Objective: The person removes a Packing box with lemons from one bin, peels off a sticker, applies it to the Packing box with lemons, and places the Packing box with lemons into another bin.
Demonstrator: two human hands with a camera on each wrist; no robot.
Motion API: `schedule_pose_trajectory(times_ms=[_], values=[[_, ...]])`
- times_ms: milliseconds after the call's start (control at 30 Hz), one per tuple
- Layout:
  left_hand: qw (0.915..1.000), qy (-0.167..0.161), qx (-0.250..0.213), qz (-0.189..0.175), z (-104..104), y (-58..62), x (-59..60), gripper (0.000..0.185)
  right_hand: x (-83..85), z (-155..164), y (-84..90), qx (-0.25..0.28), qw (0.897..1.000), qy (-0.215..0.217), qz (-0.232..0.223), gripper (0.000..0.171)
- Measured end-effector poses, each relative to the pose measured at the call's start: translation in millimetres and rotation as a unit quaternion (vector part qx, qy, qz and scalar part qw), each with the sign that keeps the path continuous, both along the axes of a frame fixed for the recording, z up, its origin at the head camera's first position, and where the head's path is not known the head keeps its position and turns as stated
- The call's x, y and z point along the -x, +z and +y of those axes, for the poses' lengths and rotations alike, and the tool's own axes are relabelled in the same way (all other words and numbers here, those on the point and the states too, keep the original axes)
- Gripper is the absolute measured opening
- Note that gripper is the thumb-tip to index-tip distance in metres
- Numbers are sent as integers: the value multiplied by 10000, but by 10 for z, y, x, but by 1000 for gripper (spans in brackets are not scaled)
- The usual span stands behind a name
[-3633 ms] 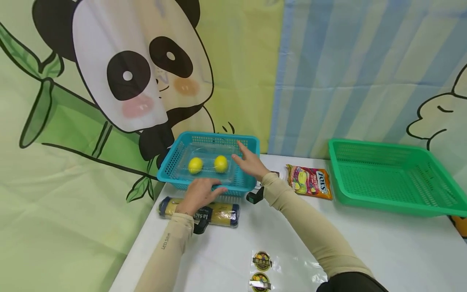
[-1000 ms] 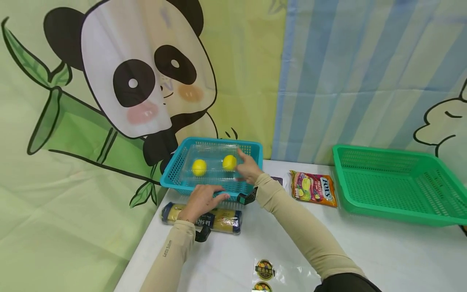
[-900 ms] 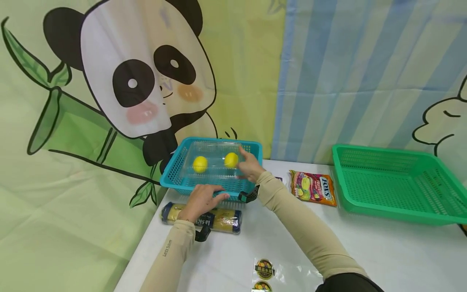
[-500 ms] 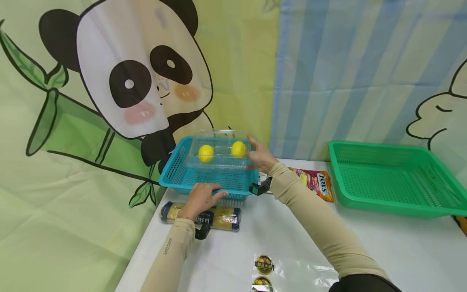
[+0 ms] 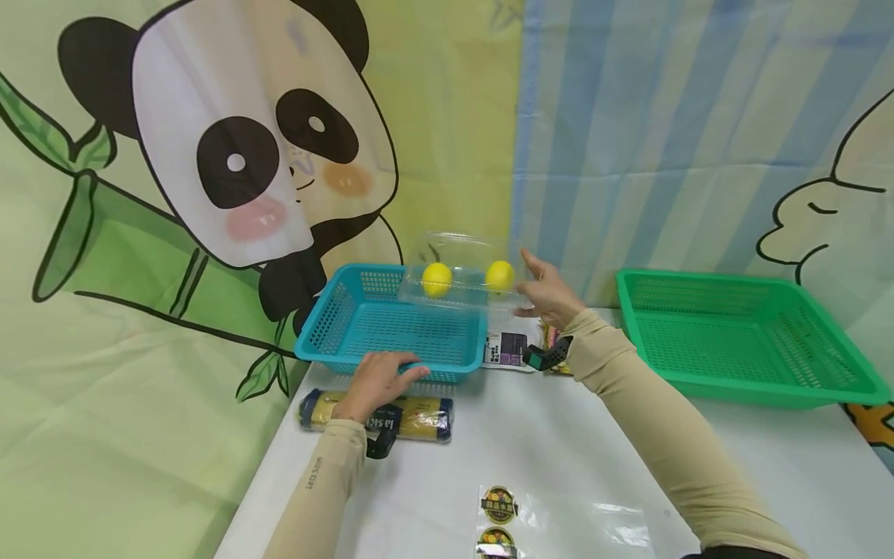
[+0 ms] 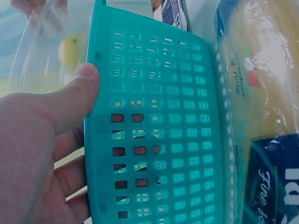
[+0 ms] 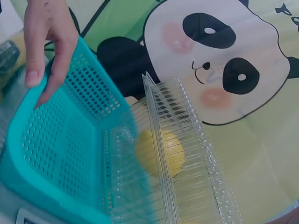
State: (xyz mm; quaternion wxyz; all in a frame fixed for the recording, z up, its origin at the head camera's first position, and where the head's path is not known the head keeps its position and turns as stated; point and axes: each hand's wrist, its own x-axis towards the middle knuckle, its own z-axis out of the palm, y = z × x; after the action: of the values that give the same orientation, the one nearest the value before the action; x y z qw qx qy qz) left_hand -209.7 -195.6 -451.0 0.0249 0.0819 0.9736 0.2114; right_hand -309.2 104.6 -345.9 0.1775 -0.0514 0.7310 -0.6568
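On the near edge of the table (image 5: 531, 435) lie a sticker sheet (image 5: 500, 516) and a pasta packet (image 5: 380, 411). Just beyond, the left hand (image 5: 373, 380) grips the near rim of the blue basket (image 5: 391, 330), thumb inside, steadying it. Farther back, the right hand (image 5: 548, 295) holds a clear plastic box (image 5: 464, 272) with two lemons (image 5: 436, 278) aloft over the basket's far right corner. This looks like the carrying step; the next move likely calls for swinging right to the green basket (image 5: 740, 341), keeping the box level.
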Motion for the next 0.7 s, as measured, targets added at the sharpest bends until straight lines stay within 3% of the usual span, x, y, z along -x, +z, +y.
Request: schedule_pose_trajectory(times_ms=[433,700], values=[[9999,-64,-85,96,5,4,0,48,-281,707,-14,-411,9988,88,239,84],[9999,-28,9,102,0,-18,20,47,-536,952,-70,-795,9956,209,453,82]])
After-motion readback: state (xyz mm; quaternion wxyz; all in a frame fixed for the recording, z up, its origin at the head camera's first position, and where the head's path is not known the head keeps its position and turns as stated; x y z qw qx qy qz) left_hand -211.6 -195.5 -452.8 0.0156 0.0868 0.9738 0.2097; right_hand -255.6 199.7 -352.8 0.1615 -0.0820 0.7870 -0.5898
